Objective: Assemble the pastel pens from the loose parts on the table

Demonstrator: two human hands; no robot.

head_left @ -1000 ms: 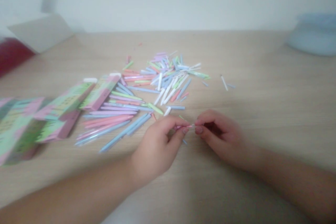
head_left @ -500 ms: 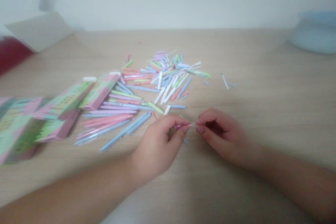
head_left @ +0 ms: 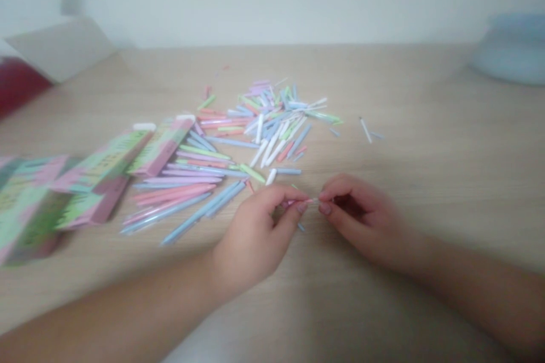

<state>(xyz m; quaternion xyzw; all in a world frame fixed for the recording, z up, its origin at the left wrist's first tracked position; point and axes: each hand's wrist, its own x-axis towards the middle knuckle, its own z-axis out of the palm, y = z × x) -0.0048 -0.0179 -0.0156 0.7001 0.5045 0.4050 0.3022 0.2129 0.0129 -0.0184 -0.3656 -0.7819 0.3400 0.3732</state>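
Observation:
My left hand (head_left: pixel 261 238) pinches a small pink pen part (head_left: pixel 291 203) between thumb and forefinger. Facing it, my right hand (head_left: pixel 364 215) is closed in a pinch at the thin pale end of that piece; what else its fingers hold is hidden. The fingertips of both hands are a small gap apart. Just beyond them lies a loose pile of white, blue, green and red pen parts (head_left: pixel 272 144). Longer pink, purple and blue pen barrels (head_left: pixel 179 193) lie left of my left hand.
Several pink and green printed boxes (head_left: pixel 102 164) lie at the left. An open carton flap (head_left: pixel 63 48) and a red object (head_left: pixel 19 85) are at the far left. A pale blue bundle (head_left: pixel 511 51) rests at the back right. A white stick (head_left: pixel 365 130) lies apart on the table (head_left: pixel 426 125).
Both hands keep nearly the same pinch and place. The view has shifted very slightly.

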